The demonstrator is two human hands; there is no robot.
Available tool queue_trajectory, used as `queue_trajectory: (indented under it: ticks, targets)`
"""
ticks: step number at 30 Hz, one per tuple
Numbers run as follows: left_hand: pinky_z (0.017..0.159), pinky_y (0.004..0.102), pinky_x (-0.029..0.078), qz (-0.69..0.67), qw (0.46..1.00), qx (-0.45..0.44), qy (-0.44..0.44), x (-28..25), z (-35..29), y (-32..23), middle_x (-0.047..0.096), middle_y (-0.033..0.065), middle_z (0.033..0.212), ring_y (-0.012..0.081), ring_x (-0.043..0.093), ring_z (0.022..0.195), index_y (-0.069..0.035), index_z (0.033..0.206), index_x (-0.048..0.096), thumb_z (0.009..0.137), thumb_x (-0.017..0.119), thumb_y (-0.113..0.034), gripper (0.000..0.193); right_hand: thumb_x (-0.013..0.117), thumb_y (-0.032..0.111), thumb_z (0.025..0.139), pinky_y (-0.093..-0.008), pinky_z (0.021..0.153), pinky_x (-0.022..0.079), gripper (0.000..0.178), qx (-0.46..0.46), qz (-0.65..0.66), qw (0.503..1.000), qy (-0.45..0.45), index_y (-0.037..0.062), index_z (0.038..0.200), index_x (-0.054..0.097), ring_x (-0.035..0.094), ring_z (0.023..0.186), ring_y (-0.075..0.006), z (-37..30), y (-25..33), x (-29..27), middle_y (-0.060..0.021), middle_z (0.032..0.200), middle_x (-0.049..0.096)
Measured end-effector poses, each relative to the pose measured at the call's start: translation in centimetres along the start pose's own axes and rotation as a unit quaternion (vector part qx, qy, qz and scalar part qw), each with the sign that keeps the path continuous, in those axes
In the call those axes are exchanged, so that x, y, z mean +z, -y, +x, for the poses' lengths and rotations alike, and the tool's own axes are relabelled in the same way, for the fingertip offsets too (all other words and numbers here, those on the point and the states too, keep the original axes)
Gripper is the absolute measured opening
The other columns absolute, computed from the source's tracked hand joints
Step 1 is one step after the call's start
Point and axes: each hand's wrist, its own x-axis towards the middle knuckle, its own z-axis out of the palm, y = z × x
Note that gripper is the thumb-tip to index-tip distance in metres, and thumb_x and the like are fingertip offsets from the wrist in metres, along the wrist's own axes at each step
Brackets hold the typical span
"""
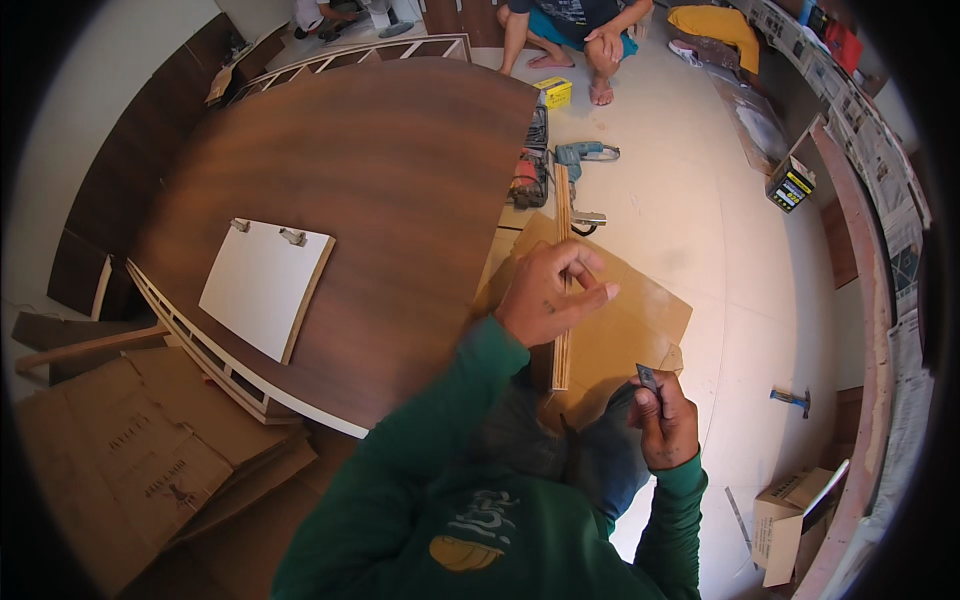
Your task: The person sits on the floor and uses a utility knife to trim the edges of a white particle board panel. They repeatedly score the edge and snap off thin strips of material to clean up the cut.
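- Left hand [548, 295] pinches the long narrow plywood strip [562, 290], held edge-up above the flat brown cardboard sheet [640, 320].
- Right hand [665, 420] grips 1 small dark tool [647, 378], possibly a blade.
- Strip looks stiff and light; best held mid-length.

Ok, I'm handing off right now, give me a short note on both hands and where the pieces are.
Left hand: gripped around a long narrow plywood strip held on edge, running away from the body toward the power tools on the floor.
Right hand: closed on a small dark blade-like tool, raised near the strip's near end, not touching it.
White panel with two hinges lies flat on the round wooden tabletop, untouched.
Cardboard sheet lies under the strip.
No cut or mark on the strip is visible; work on it looks unstarted.
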Motion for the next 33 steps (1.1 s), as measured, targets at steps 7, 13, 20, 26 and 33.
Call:
queue_trajectory:
  ticks: [7,13,20,26,33]
  targets:
    - [0.113,0.0550,0.040,0.263,0.948,0.108,-0.140,0.0,0.5,1.2,0.070,0.0204,0.124,0.0336,0.063,0.119,-0.002,0.140,0.062,0.090,0.078,-0.012,0.053,0.069,0.005,0.104,-0.0373,0.076,0.058,0.011,-0.187,-0.111,0.974,0.065,0.0023,0.114,0.073,0.075,0.083,-0.0329,2.4,0.1,-0.1,-0.0164,0.099,0.076]
    - [0.120,0.0476,0.041,0.080,0.977,0.041,-0.193,-0.1,1.4,7.8,0.060,0.0283,0.145,0.0430,0.057,0.136,0.001,0.159,0.045,0.084,0.067,-0.007,0.078,0.068,0.006,0.104,-0.0417,0.078,0.059,0.018,-0.118,-0.160,0.972,0.123,0.0048,0.122,0.071,0.076,0.091,-0.0394,3.5,2.8,0.0,-0.0194,0.104,0.077]
    - [0.118,0.0359,0.044,-0.027,0.987,-0.034,-0.154,-0.3,1.5,8.2,0.058,0.0262,0.153,0.0314,0.058,0.140,0.004,0.168,0.031,0.086,0.063,-0.004,0.089,0.068,0.005,0.104,-0.0408,0.077,0.060,0.021,-0.185,-0.159,0.949,0.199,0.0047,0.124,0.070,0.076,0.089,-0.0387,4.9,3.6,2.3,-0.0201,0.103,0.077]
    - [0.121,0.0344,0.041,-0.043,0.985,-0.059,-0.159,0.1,1.5,7.6,0.050,0.0327,0.161,0.0344,0.053,0.148,0.016,0.165,0.025,0.088,0.066,-0.006,0.090,0.067,0.004,0.104,-0.0408,0.072,0.058,0.020,-0.210,-0.120,0.942,0.231,0.0051,0.124,0.071,0.074,0.079,-0.0354,5.6,2.5,3.7,-0.0176,0.095,0.075]
    - [0.122,0.0380,0.044,-0.011,0.984,-0.072,-0.166,0.6,1.5,7.6,0.056,0.0370,0.152,0.0419,0.057,0.144,0.009,0.168,0.025,0.086,0.061,-0.011,0.091,0.065,0.017,0.109,-0.0410,0.070,0.057,0.016,-0.145,-0.151,0.948,0.239,0.0074,0.118,0.074,0.072,0.071,-0.0354,5.4,4.9,4.0,-0.0158,0.087,0.074]
